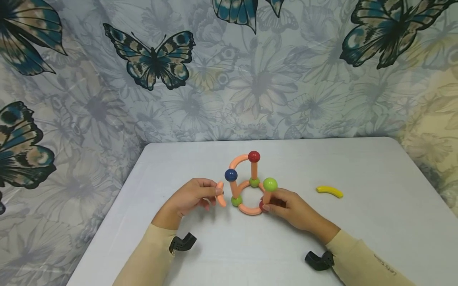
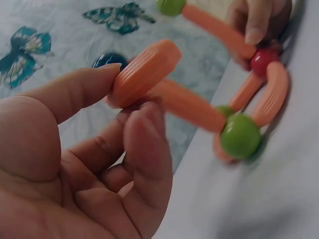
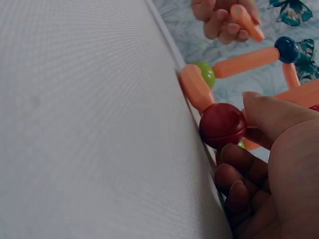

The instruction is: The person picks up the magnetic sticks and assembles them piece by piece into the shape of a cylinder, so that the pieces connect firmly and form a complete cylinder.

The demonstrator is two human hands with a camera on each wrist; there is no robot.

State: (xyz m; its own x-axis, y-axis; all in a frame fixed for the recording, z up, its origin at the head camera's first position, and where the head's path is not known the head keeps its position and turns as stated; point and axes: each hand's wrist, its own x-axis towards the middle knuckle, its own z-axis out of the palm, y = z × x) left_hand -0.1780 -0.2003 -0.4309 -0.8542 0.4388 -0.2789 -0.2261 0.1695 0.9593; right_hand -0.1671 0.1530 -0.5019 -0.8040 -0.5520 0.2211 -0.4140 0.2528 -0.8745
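Note:
My left hand (image 1: 195, 194) pinches a loose curved orange rod (image 1: 220, 194) between thumb and fingers, just left of a ball-and-rod structure. That structure has a ring of curved orange rods (image 1: 250, 211) lying on the table, joined by balls. From the ring rise upright rods, topped by a blue ball (image 1: 231, 174), a red ball (image 1: 254, 156) and a light green ball (image 1: 270, 184). A curved rod (image 1: 237, 160) bridges the blue and red tops. At the ring's right side my right hand (image 1: 293, 208) pinches the upright rod's base, close to the lower red ball (image 3: 223, 124), which the fingers partly cover.
A curved yellow rod (image 1: 329, 191) lies by itself on the white table (image 1: 375, 222), right of the right hand. Butterfly-patterned cloth (image 1: 250, 79) hangs behind the table's far edge. Each wrist wears a black camera mount (image 1: 183, 241).

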